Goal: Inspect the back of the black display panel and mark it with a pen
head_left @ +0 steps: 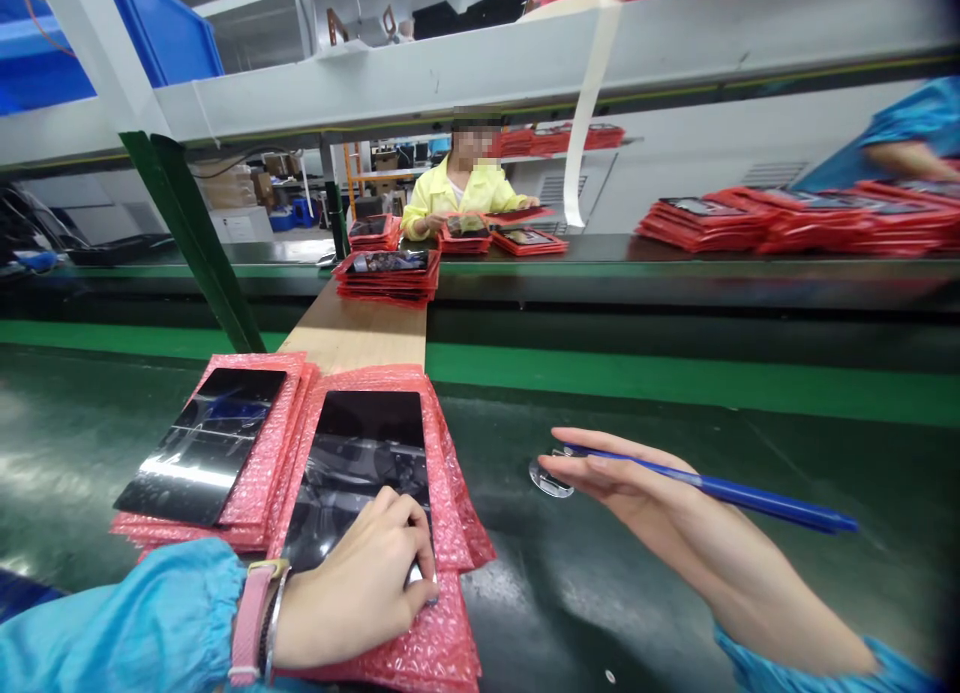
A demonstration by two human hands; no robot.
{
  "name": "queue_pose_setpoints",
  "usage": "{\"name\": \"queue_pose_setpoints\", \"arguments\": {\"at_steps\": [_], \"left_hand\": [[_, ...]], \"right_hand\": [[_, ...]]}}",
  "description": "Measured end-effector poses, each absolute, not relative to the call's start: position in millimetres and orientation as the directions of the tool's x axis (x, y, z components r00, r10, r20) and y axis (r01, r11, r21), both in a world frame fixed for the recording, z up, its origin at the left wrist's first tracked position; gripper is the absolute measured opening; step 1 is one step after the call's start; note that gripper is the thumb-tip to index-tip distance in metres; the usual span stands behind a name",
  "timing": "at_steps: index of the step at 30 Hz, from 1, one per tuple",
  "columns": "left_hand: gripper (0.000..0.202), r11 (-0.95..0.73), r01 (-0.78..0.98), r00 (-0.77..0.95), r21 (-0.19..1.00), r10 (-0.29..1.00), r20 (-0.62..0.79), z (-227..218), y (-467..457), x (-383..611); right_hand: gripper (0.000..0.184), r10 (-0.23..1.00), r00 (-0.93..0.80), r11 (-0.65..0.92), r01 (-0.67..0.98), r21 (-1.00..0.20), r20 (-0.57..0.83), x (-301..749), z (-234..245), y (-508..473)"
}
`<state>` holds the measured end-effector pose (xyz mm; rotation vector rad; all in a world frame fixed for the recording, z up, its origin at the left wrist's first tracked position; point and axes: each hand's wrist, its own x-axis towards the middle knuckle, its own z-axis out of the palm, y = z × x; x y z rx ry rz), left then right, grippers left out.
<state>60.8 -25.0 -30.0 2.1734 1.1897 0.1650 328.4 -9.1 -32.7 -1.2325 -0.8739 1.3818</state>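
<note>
My left hand (358, 583) rests with curled fingers on the lower edge of a black glass panel (358, 473), which lies on pink bubble wrap (442, 533). Its fingertips pinch at the panel's bottom right corner. My right hand (637, 483) hovers to the right over the green bench, fingers stretched out, with a blue pen (735, 493) held between them. A small clear round piece (550, 478) sits by its fingertips. A second black panel (202, 443) lies on another pink bubble-wrap stack to the left.
A wooden board (360, 333) bridges to a dark conveyor (675, 273) carrying stacks of red-wrapped panels (388, 273). A person in yellow (457, 188) works across the conveyor. Another person's blue sleeve (900, 133) shows at the far right, beside more red stacks (810, 218).
</note>
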Motion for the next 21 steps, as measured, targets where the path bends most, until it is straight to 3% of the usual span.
{"name": "queue_pose_setpoints", "arguments": {"at_steps": [9,14,17,21], "left_hand": [[0.026,-0.307,0.753,0.409,0.582,0.911,-0.049,-39.5,-10.5,58.2],[0.045,-0.074,0.743,0.075,0.665,0.997,0.026,-40.1,22.6,7.4],[0.045,0.166,0.652,-0.113,0.739,0.986,-0.122,-36.9,24.3,-27.8],[0.033,0.400,0.480,-0.106,0.781,0.910,-0.401,-29.8,5.6,-46.8]], "right_hand": [[0.038,0.977,0.077,-0.188,-0.147,-0.971,-0.200,316.6,-44.7,-26.9],[0.033,0.977,-0.164,-0.140,-0.023,-0.990,-0.134,280.1,-64.4,-31.1],[0.034,0.977,-0.196,-0.085,0.017,-0.996,-0.086,253.8,-80.1,-23.3],[0.039,0.989,-0.145,-0.017,0.062,-0.998,-0.026,228.0,-97.5,-13.1]]}}
